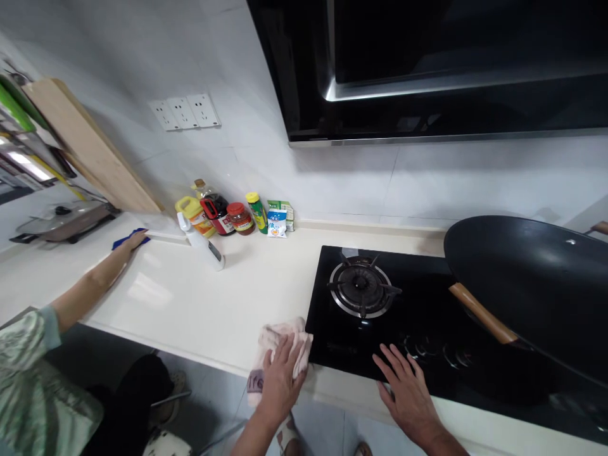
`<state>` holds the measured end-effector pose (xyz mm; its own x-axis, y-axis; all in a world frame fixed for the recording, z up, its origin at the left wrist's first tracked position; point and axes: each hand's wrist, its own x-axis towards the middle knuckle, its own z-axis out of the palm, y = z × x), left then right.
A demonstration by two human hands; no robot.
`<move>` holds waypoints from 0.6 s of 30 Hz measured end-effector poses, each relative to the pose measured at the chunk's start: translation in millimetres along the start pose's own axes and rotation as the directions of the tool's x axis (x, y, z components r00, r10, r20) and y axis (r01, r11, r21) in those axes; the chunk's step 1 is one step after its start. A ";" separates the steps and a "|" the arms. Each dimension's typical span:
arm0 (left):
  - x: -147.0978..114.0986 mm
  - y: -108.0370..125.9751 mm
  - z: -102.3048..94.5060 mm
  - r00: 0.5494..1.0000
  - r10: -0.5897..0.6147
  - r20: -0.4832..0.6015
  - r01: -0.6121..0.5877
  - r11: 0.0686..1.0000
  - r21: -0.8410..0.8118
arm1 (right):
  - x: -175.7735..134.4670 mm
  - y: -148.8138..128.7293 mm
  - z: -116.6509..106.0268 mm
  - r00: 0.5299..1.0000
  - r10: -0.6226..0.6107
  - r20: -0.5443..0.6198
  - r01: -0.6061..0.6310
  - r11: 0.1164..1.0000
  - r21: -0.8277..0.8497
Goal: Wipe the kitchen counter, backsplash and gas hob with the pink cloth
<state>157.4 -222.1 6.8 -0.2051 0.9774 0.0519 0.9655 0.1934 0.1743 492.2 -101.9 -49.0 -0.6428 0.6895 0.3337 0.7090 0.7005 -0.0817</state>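
Note:
My left hand [280, 375] lies with fingers stretched out over a pale pink cloth [299, 326] at the counter's front edge, against the left side of the gas stove. Part of the cloth hangs over that edge, with a dark patch showing. Whether any cloth is pinched under my palm is hidden. My right hand [406, 392] has its fingers spread over the front edge of the black gas stove [413, 278], near the knobs [456, 356], and holds nothing. A round burner [361, 285] sits beyond my hands.
A large black wok [532, 278] with a wooden handle [482, 313] covers the stove's right part. A white spray bottle [202, 244] stands before several condiments [240, 218]. At left, another person's hand [135, 239] presses a blue cloth [121, 239]. A range hood [427, 136] overhangs the stove.

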 end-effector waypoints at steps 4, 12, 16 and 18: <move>-28.2 22.1 10.2 0.997 -0.066 0.031 0.065 0.997 0.038 | 0.1 -0.8 -0.2 1.000 -0.008 -0.020 0.007 1.000 -0.022; 29.7 59.6 -0.7 0.958 -0.196 0.211 0.208 0.977 -0.039 | -0.1 1.5 4.4 0.995 -0.046 -0.086 0.044 0.999 -0.026; 40.4 46.5 9.0 0.959 -0.141 0.246 0.170 0.980 -0.101 | -1.1 3.1 5.3 0.989 -0.063 -0.131 0.059 0.998 -0.037; 44.2 35.5 15.7 0.962 -0.107 0.253 0.142 0.982 -0.124 | -3.8 4.6 8.9 0.987 -0.032 -0.155 0.026 0.999 -0.039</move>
<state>185.1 -170.7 -0.2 -0.2602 0.9408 -0.2174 0.8992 0.3181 0.3005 495.4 -99.7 -59.0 -0.6124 0.6299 0.4777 0.7026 0.7106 -0.0363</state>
